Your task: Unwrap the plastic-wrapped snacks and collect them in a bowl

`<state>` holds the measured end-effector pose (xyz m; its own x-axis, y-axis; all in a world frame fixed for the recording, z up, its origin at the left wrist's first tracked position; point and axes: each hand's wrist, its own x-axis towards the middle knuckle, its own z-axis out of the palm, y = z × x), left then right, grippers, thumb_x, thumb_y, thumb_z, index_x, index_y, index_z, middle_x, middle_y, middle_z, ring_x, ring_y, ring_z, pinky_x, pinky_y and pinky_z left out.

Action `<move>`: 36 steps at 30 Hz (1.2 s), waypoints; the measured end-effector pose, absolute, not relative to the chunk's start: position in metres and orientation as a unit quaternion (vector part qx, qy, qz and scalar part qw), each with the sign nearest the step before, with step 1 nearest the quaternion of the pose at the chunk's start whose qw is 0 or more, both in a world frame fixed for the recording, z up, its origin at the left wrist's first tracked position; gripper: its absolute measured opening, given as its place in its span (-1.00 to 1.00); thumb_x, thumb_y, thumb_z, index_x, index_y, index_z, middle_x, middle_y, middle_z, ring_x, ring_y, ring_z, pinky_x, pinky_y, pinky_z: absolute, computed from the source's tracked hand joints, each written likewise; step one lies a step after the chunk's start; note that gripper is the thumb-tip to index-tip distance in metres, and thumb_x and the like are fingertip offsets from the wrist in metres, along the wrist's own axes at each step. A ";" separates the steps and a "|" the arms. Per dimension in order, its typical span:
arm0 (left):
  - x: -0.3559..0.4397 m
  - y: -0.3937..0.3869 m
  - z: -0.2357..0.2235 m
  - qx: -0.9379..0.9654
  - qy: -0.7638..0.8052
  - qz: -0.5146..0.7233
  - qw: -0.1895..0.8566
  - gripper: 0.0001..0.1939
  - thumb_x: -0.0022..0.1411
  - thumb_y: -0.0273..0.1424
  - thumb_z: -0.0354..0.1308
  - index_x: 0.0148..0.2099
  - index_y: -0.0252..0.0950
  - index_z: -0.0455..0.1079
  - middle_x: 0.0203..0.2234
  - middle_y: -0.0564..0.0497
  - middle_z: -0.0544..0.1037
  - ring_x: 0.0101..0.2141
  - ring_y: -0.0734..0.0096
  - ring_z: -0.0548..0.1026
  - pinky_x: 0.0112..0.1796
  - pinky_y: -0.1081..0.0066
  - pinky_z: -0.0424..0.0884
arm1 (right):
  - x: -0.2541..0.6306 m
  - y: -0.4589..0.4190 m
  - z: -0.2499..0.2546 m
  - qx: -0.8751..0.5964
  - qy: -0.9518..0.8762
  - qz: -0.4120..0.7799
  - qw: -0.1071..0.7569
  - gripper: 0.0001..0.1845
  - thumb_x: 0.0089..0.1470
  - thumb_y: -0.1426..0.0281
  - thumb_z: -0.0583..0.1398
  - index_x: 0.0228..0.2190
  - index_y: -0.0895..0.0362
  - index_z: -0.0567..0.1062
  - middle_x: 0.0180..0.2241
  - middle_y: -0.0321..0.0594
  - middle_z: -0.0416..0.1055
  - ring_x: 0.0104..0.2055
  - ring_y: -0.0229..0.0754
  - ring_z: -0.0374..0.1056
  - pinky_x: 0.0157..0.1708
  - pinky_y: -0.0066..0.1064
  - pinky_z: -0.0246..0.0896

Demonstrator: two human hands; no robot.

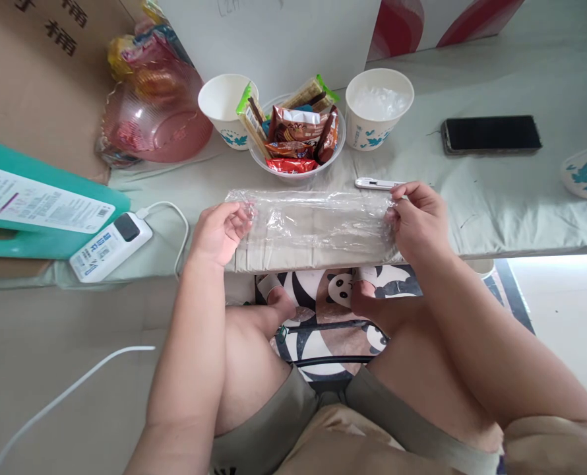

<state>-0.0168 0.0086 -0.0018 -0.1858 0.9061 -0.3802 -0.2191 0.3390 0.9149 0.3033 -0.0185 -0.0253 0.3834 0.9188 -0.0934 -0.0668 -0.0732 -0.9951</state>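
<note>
1. Clear film (318, 221), thin, wrinkled and shiny, stretches flat between both hands at the near edge of a cloth-covered worktop (521, 218).
2. Left hand (219, 231): fingertips pinched on the film's left end. Right hand (419, 221): thumb and fingers pinched on its right end.
3. Writing: the carton (36, 86), far up and left of the left hand, shows the character "桶" in black. The jug (41, 204) and power bank (110, 247), left of that hand, carry labels too small to read.
4. Beyond the hands, between two leaf-patterned paper cups, the left (219, 99) and the right (372, 135), a clear bowl (298, 177) holds wrapped snacks (296, 135).
5. A white cutter (378, 184) lies just beyond the right hand, its end partly hidden by the fingers.
6. A dark phone (491, 134) lies beyond and right of the right hand.
</note>
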 end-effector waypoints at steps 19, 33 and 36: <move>-0.007 0.003 -0.002 0.355 0.644 0.443 0.513 -0.81 -0.14 -0.32 0.36 -0.57 -0.31 0.44 -0.41 -0.09 0.60 -0.37 0.36 0.56 -0.45 0.48 0.41 | 0.312 -0.043 -0.009 -0.701 -0.577 0.179 0.378 -0.76 0.02 0.35 0.24 -0.21 0.02 0.40 -0.30 -0.25 0.44 -0.50 -0.25 0.25 -0.41 -0.25 0.17; 0.053 -0.026 -0.009 0.779 0.474 0.365 0.186 -0.97 0.26 -0.41 0.13 -0.23 -0.18 0.36 -0.18 -0.06 0.60 -0.07 0.19 0.54 0.05 0.16 0.44 | 0.310 -0.056 -0.021 -0.569 -0.785 0.138 0.205 -0.78 0.11 0.44 0.15 -0.20 0.06 0.52 -0.14 -0.06 0.55 -0.07 0.08 0.42 -0.12 -0.13 0.26; 0.063 -0.021 -0.020 0.797 0.463 0.325 0.213 -0.87 0.33 -0.42 0.05 -0.16 -0.21 0.43 -0.06 -0.11 0.62 0.03 0.15 0.54 0.11 0.11 0.43 | 0.309 -0.052 -0.020 -0.588 -0.769 0.125 0.217 -0.85 0.20 0.41 0.10 -0.31 0.06 0.49 -0.23 -0.09 0.55 -0.17 0.02 0.42 -0.18 -0.19 0.22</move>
<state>0.0628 -0.0211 -0.0200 0.3611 0.8757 0.3205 0.5995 -0.4812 0.6395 0.3094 -0.0523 -0.0200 -0.2144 0.9588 0.1862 0.8502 0.2770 -0.4477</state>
